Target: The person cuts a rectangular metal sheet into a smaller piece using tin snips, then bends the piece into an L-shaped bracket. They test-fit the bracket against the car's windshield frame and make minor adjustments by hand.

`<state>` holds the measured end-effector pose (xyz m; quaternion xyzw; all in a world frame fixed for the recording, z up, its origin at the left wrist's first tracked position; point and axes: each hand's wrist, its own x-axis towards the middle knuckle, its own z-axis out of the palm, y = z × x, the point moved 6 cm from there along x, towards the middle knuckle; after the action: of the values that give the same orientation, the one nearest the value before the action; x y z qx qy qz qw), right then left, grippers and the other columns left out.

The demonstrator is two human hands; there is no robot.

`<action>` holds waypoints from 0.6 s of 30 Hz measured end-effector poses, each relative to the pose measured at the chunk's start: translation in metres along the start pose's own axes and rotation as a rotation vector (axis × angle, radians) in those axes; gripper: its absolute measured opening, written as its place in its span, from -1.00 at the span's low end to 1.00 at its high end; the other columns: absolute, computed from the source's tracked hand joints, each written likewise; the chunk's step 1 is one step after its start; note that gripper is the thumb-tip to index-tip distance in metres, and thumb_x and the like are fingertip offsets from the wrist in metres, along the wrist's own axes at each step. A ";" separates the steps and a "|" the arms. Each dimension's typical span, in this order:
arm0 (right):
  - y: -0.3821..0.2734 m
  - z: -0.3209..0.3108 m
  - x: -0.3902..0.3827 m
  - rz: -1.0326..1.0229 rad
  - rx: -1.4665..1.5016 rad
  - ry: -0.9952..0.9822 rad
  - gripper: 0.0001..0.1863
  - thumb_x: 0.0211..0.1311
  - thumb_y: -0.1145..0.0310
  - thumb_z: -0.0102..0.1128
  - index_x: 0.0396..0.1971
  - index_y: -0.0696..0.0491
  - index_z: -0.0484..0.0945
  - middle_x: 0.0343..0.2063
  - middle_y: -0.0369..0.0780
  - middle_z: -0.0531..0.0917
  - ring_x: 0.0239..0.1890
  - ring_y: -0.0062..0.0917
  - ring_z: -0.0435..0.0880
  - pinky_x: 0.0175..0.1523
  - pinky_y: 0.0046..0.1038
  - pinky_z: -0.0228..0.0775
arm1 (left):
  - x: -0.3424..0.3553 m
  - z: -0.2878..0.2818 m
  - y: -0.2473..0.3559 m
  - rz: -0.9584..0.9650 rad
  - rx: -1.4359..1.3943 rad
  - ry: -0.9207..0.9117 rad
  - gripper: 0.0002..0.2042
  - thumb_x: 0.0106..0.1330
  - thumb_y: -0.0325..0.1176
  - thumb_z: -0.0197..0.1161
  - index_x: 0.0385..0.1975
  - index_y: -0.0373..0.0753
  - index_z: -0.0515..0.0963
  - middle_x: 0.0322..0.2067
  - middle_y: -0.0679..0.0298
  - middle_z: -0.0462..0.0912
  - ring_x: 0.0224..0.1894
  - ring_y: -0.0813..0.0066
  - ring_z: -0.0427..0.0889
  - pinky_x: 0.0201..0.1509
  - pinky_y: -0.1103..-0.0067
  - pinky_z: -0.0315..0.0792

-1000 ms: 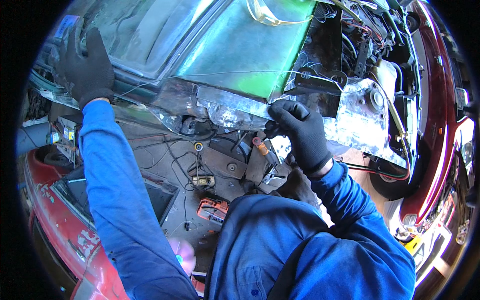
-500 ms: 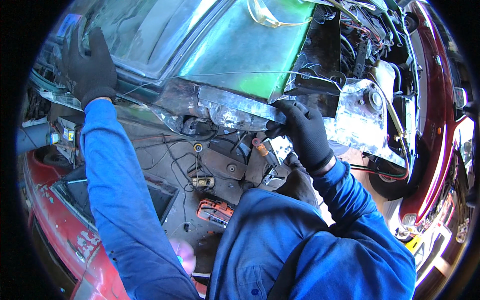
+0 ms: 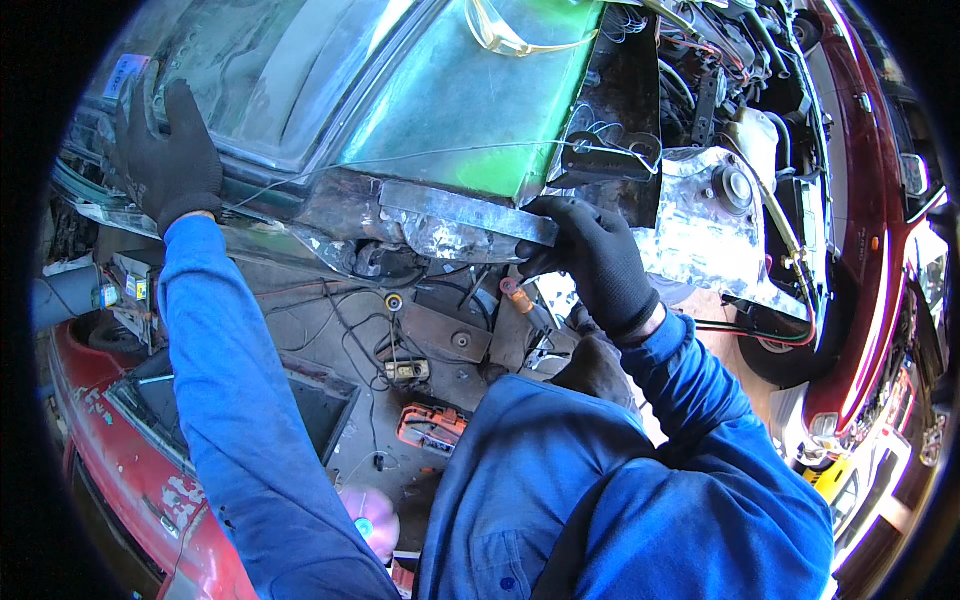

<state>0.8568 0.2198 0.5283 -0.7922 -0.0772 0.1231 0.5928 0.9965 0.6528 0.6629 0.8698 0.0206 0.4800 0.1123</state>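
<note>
A long, flat strip of bare metal (image 3: 465, 212) lies against the car's sill below the green panel (image 3: 465, 120). My right hand (image 3: 598, 262), in a black knitted glove, is closed on the strip's right end, thumb below and fingers above. Over at the left, my left hand (image 3: 168, 155), gloved alike, rests with spread fingers on the car's edge beside the dusty window glass (image 3: 270, 70). A thin wire (image 3: 420, 156) runs across above the strip, from near my left wrist to a dark bracket (image 3: 605, 160) on the right.
An open engine bay with a whitish inner wing (image 3: 695, 235) lies to the right, a dark red car (image 3: 865, 250) beyond it. On the floor are cables, an orange tool case (image 3: 432, 428) and a removed window (image 3: 320, 405). A worn red car body (image 3: 120, 430) stands lower left.
The view has shifted slightly, so the car and both hands appear a little further left. My right hand keeps its hold on the metal strip; my left stays spread.
</note>
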 end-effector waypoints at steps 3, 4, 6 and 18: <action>0.014 0.003 -0.001 0.330 0.482 0.080 -0.66 0.57 0.34 0.13 0.14 0.24 0.59 -0.12 -0.08 0.73 -0.16 -0.39 0.83 -0.04 -0.31 0.77 | 0.000 0.001 -0.001 0.002 -0.011 -0.011 -0.37 0.46 0.17 0.17 0.42 -0.06 0.49 0.46 -0.05 0.38 0.60 -0.20 0.05 0.65 -0.07 -0.06; 0.014 0.003 -0.001 0.364 0.428 0.095 -0.67 0.56 0.31 0.16 0.11 0.24 0.61 -0.16 -0.10 0.74 -0.18 -0.42 0.83 -0.06 -0.33 0.77 | 0.001 0.000 0.001 0.035 0.015 -0.001 -0.37 0.47 0.17 0.17 0.42 -0.06 0.49 0.46 -0.05 0.37 0.60 -0.20 0.05 0.66 -0.06 -0.07; 0.007 0.004 0.000 0.339 0.374 0.089 -0.67 0.53 0.27 0.23 0.05 0.22 0.65 -0.24 -0.15 0.77 -0.23 -0.47 0.83 -0.09 -0.38 0.75 | 0.001 -0.001 0.002 0.078 0.052 0.034 -0.33 0.47 0.19 0.17 0.41 -0.15 0.50 0.39 -0.14 0.47 0.47 -0.23 0.31 0.61 -0.04 0.03; 0.001 0.007 0.002 0.405 0.396 0.085 -0.76 0.47 0.35 0.33 -0.06 0.22 0.68 -0.34 -0.15 0.78 -0.33 -0.50 0.81 -0.14 -0.44 0.73 | 0.002 -0.005 0.012 0.078 0.051 0.053 -0.41 0.47 0.14 0.14 0.37 -0.08 0.54 0.41 -0.08 0.45 0.56 -0.12 0.19 0.70 0.03 -0.16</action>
<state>0.8571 0.2265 0.5247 -0.6646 0.1332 0.2184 0.7020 0.9927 0.6421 0.6699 0.8595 0.0016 0.5061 0.0709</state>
